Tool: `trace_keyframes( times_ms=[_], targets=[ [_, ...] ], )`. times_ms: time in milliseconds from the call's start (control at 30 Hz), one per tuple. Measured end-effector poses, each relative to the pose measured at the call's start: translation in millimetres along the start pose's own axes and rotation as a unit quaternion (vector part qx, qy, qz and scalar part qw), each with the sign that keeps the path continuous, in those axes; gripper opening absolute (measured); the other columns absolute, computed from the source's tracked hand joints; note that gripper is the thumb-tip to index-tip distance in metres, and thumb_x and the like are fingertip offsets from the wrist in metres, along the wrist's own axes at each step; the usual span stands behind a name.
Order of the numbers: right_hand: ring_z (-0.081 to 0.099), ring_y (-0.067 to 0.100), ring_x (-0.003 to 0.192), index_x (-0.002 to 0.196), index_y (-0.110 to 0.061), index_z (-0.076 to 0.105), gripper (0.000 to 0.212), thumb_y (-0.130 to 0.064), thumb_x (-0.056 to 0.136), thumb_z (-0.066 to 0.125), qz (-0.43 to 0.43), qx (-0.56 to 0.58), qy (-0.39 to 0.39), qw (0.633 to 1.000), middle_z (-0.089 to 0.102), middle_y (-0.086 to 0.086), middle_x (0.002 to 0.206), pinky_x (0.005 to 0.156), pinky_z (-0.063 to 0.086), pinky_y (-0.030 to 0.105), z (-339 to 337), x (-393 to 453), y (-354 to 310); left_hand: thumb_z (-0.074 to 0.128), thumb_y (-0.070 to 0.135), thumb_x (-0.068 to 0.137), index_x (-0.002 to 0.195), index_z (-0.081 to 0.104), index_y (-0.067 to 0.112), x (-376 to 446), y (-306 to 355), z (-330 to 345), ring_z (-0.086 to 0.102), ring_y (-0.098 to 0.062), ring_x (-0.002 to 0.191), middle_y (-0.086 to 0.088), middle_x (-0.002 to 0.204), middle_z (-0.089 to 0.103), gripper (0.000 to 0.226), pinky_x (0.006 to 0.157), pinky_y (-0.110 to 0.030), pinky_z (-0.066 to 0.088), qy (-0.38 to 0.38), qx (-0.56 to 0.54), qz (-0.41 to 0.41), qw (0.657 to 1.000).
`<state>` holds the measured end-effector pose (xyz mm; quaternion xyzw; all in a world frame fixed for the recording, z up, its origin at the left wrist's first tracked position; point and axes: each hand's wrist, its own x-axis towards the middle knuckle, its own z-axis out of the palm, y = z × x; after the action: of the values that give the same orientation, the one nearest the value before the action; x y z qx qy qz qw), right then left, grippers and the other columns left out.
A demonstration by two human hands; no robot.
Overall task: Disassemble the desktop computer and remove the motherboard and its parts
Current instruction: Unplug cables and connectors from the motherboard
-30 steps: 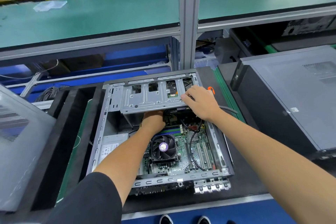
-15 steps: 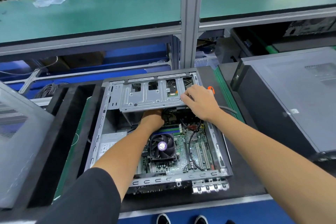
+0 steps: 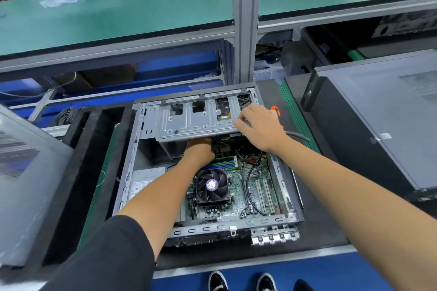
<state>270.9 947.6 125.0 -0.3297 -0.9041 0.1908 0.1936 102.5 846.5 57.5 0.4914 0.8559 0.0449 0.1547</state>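
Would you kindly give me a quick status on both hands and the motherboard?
Left hand reaching under drive cage, fingers hidden. Right hand gripping cage edge. Motherboard still seated; black cable across it.

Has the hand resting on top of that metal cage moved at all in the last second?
No. The right hand stays on the drive cage at its right near corner, just left of the orange tag, as before.

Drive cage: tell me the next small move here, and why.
Probably tilt the drive cage a little further up with the right hand, which grips its near right corner. The left hand reaches beneath the cage, its fingers hidden, and black cables run under that edge from the motherboard. More clearance would likely help free whatever connects there.
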Motion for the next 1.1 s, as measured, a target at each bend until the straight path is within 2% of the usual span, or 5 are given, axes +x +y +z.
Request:
trace_keyframes(
  times_ms=[600,767,867,1000,1100],
  targets=[
    [0.04,0.013,0.09,0.089,-0.02,0.061,0.03,-0.044,0.098,0.044,-0.01,0.002,-0.002,1.0,0.05,-0.006,0.095,0.082,0.021,0.032,2.2,-0.7,3.5,0.058,0.013,0.083,0.126,0.056,0.014,-0.4,1.4,-0.8,0.058,-0.034,0.106,-0.014,0.12,0.061,0.044,0.091,-0.038,0.051,0.0,0.022,0.01,1.0],
    [0.041,0.013,0.091,0.09,-0.02,0.061,0.03,-0.044,0.098,0.044,-0.009,0.001,-0.004,1.0,0.051,-0.005,0.096,0.083,0.021,0.033,1.6,0.5,3.5,0.058,0.012,0.081,0.121,0.058,0.011,-1.3,1.1,0.9,0.059,-0.035,0.101,-0.015,0.116,0.063,0.04,0.085,-0.036,0.051,0.026,0.037,0.028,0.999],
    [0.041,0.013,0.09,0.088,-0.021,0.06,0.029,-0.044,0.098,0.045,-0.008,0.003,0.002,1.0,0.051,-0.005,0.095,0.083,0.022,0.033,2.2,0.6,4.6,0.056,0.014,0.083,0.121,0.058,0.012,0.7,1.9,-0.4,0.059,-0.035,0.103,-0.015,0.116,0.062,0.038,0.086,-0.037,0.052,0.012,0.02,0.001,1.0],
    [0.042,0.013,0.09,0.089,-0.021,0.061,0.031,-0.046,0.097,0.044,-0.003,0.003,-0.005,1.0,0.052,-0.006,0.096,0.082,0.02,0.032,3.1,1.1,4.0,0.056,0.013,0.084,0.11,0.058,0.011,-0.6,2.3,-1.1,0.058,-0.034,0.094,-0.015,0.113,0.063,0.027,0.074,-0.033,0.048,0.002,0.03,-0.006,1.0],
    [0.042,0.013,0.09,0.085,-0.024,0.057,0.028,-0.046,0.096,0.044,-0.001,0.004,-0.004,1.0,0.052,-0.006,0.095,0.081,0.019,0.032,2.6,1.1,4.3,0.052,0.018,0.09,0.122,0.054,0.011,8.3,-0.1,-8.6,0.055,-0.033,0.105,-0.013,0.124,0.057,0.032,0.08,-0.035,0.046,-0.056,0.052,-0.02,0.997]
  ],
)
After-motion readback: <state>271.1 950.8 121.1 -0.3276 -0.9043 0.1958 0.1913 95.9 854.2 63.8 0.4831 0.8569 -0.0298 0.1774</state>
